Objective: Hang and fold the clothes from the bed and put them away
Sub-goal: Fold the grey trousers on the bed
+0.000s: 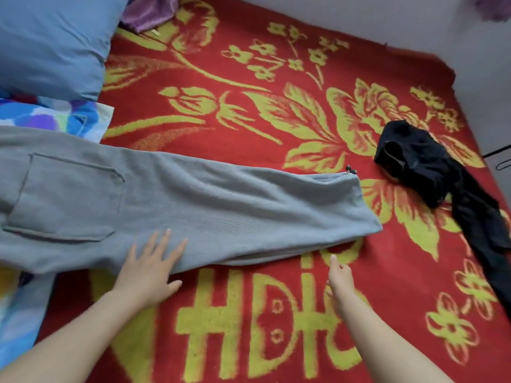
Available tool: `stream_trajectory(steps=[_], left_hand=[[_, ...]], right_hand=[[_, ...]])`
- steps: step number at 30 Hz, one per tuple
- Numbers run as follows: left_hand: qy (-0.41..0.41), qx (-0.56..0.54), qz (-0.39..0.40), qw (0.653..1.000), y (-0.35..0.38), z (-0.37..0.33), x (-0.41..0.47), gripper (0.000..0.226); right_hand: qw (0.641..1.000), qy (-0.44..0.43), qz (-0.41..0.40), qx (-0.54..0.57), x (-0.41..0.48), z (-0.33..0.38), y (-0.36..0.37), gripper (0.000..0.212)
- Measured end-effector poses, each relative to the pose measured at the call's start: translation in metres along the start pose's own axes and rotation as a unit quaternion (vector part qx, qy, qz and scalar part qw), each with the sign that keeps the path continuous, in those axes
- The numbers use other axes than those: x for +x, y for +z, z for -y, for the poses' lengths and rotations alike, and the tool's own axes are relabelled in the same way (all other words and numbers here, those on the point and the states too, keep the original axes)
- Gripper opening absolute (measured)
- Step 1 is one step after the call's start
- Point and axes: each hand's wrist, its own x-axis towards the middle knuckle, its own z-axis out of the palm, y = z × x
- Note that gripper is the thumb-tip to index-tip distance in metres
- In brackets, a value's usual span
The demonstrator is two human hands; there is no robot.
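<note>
Left fingers [163,244]: straight and spread, pressed flat on the near edge of the grey trousers [221,205]; nothing grasped.
Right fingers [333,261]: released, pointing forward just short of the trousers' near edge.
Left hand [149,272]: palm down, partly on the cloth.
Right hand [341,280]: seen edge-on over the blanket [249,78], holding nothing.
Trousers: laid flat across the bed, patch pocket [66,197] at the left, hem to the right.
Black garment [414,161]: crumpled, near the hem but apart from it.
Surface: red blanket with yellow flowers and letters.
Bed head: blue pillow [52,42], patterned cloth [55,117], purple cloth [149,12].
Room: pale wall [387,15] along the far edge.
</note>
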Motion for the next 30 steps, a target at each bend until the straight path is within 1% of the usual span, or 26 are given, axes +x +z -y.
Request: stream_trajectory(steps=[5,7,9,11,13,15,17,19,20,21,22,23,24,25,26,27,28,29,30], left_hand=[[0.030,-0.036,0.016,0.999,0.007,-0.080,0.024,0.087],[0.020,-0.059,0.029,0.998,0.006,-0.100,0.036,0.092],[-0.003,-0.077,0.059,0.995,0.007,-0.113,0.047,0.097],[-0.013,-0.068,0.092,0.993,0.011,-0.119,0.053,0.100],[-0.019,-0.069,0.118,0.990,0.012,-0.120,0.059,0.102],[-0.026,-0.089,0.152,0.984,0.009,-0.120,0.064,0.101],[-0.033,-0.114,0.185,0.975,0.004,-0.120,0.068,0.097],[-0.043,-0.136,0.204,0.969,0.001,-0.119,0.071,0.090],[-0.047,-0.146,0.209,0.966,0.000,-0.119,0.072,0.087],[-0.050,-0.154,0.213,0.964,-0.001,-0.117,0.074,0.083],[-0.051,-0.164,0.219,0.960,-0.003,-0.116,0.075,0.078],[-0.049,-0.177,0.224,0.957,-0.006,-0.114,0.077,0.073],[-0.045,-0.198,0.224,0.953,-0.008,-0.112,0.080,0.067],[-0.042,-0.242,0.219,0.944,-0.011,-0.110,0.082,0.063],[-0.050,-0.315,0.208,0.924,-0.015,-0.108,0.084,0.060],[-0.064,-0.408,0.189,0.891,-0.021,-0.106,0.086,0.060],[-0.084,-0.514,0.158,0.839,-0.027,-0.102,0.086,0.060],[-0.110,-0.626,0.118,0.763,-0.035,-0.098,0.083,0.061],[-0.139,-0.722,0.073,0.674,-0.040,-0.091,0.080,0.063]], right_hand=[[0.998,0.027,0.020,0.050,0.044,0.008,-0.017,0.055],[0.996,0.035,0.029,0.078,0.060,0.014,-0.017,0.054],[0.995,0.037,0.036,0.089,0.078,0.020,-0.016,0.057],[0.992,0.043,0.029,0.114,0.090,0.031,-0.014,0.057],[0.978,0.066,0.025,0.197,0.101,0.047,-0.014,0.048],[0.947,0.112,0.016,0.300,0.107,0.062,-0.016,0.038],[0.931,0.142,0.007,0.335,0.109,0.068,-0.019,0.025],[0.923,0.142,0.028,0.357,0.109,0.075,-0.019,0.015],[0.924,0.120,0.036,0.361,0.106,0.080,-0.019,0.018],[0.933,0.081,0.035,0.348,0.102,0.089,-0.017,0.020],[0.947,0.014,0.019,0.320,0.096,0.096,-0.016,0.021],[0.957,-0.075,-0.004,0.279,0.088,0.101,-0.015,0.022],[0.955,-0.178,-0.026,0.235,0.078,0.106,-0.014,0.023],[0.939,-0.284,-0.039,0.193,0.064,0.109,-0.011,0.023],[0.908,-0.383,-0.038,0.165,0.046,0.112,-0.005,0.020],[0.870,-0.472,-0.026,0.140,0.027,0.111,0.005,0.014],[0.833,-0.541,-0.001,0.116,0.008,0.108,0.019,0.008],[0.806,-0.584,0.028,0.094,-0.010,0.104,0.034,0.015],[0.788,-0.608,0.072,0.057,-0.027,0.096,0.050,0.023]])
